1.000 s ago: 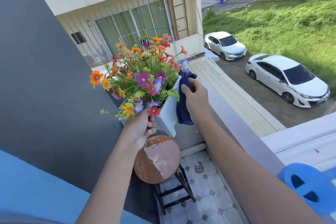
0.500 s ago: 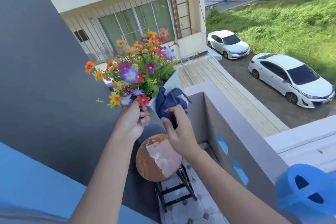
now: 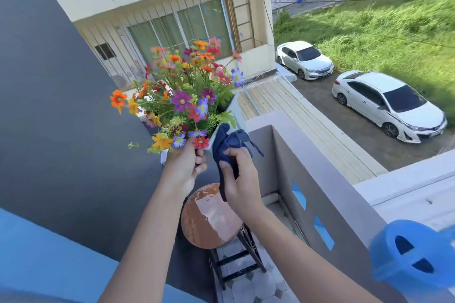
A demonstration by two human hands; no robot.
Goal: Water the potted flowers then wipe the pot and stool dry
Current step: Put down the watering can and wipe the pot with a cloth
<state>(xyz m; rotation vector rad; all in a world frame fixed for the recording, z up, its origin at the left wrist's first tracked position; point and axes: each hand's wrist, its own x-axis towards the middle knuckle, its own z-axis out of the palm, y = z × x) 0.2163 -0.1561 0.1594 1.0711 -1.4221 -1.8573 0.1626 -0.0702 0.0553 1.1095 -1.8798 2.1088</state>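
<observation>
Head view: pot [image 3: 235, 108] held above stool [image 3: 209, 219], beside parapet [image 3: 320, 179].

The white square plastic pot [image 3: 231, 115] of mixed flowers [image 3: 187, 96] is held above the round brown stool [image 3: 209, 219], between the dark wall [image 3: 49, 106] on the left and the grey balcony parapet [image 3: 320, 167] on the right. The blue plastic watering can [image 3: 413, 261] sits far right, on the parapet side.

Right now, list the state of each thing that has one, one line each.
left hand: gripping the pot's base
right hand: closed on the cloth
pot: lifted off the stool, tilted
cloth: bunched, beside the pot
stool: upright, seat wet, nothing on it
watering can: set aside, right foreground
</observation>
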